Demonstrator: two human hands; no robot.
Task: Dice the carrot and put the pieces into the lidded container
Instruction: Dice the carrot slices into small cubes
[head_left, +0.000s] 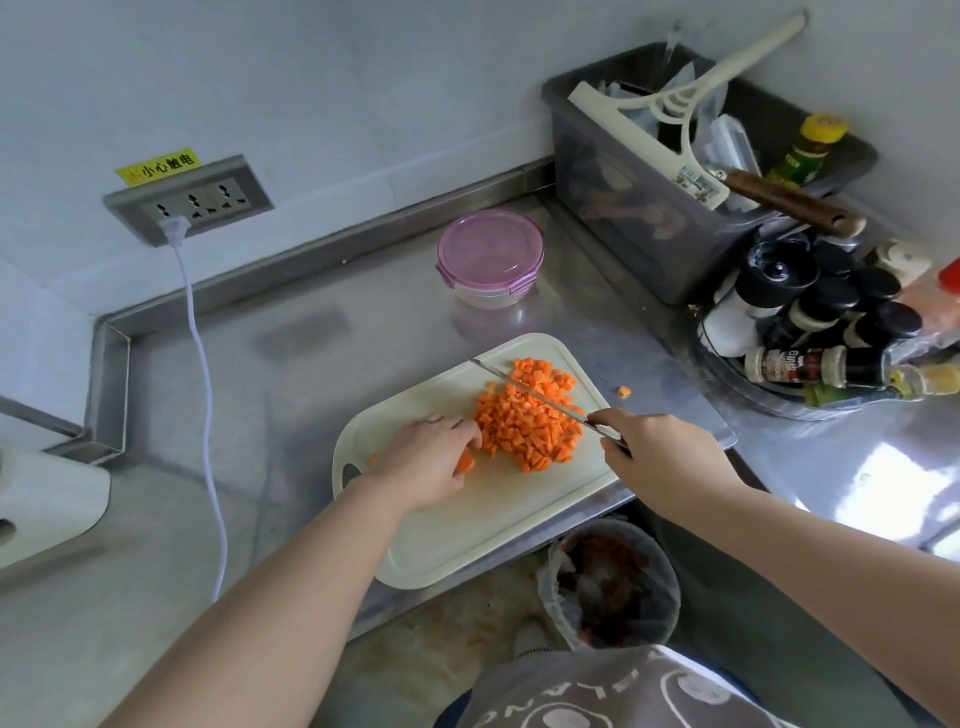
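Diced carrot pile (519, 436) btwn both hands: L hand (426, 460) fingers (460, 427) clamp carrot chunk (466, 462), R hand (662, 460) grips knife (540, 397) — lidded container (491, 254) beyond, closed.

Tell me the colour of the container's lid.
Translucent pink lid, clearest in the head view.

Right hand (665, 460) hides the knife (530, 392) handle.

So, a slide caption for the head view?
Knife in right hand over diced carrot on cutting board; left hand grips a carrot piece.
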